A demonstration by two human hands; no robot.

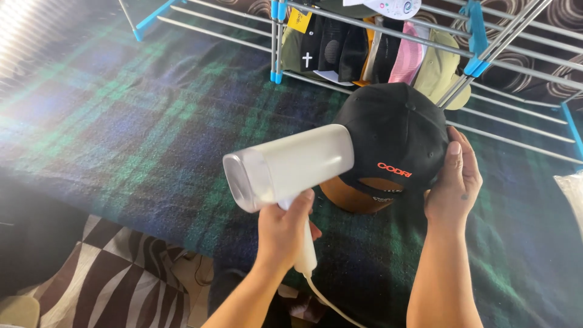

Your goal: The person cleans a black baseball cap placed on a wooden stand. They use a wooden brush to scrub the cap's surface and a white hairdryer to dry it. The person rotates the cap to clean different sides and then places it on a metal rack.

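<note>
We see our left hand (284, 228) wrapped in a closed fist around the handle of a white hair dryer (286, 167), the fingers curled fully about the grip and the thumb side facing up. The dryer's barrel lies nearly level, tilted slightly up toward the right, with its wide rear end toward us and its nozzle end touching or just short of the left side of a black baseball cap (395, 136); we cannot tell which. A white cord (328, 304) drops from the base of the handle toward the lower edge of the view.

Our right hand (454, 182) holds the cap from its right side, fingers partly curled and pressed against the crown, thumb pointing upward along the fabric. The cap sits dome-up over a brown rounded form (349, 197) that shows beneath its rear opening, and it bears orange lettering on the back. It rests on a dark blue and green plaid blanket (139, 133).

Just behind the cap stands a metal drying rack (425, 36) with blue joints, and a row of other caps (364, 54) in black, pink, olive and beige hangs from it. A black and white zebra-patterned cloth (121, 279) lies at lower left.
</note>
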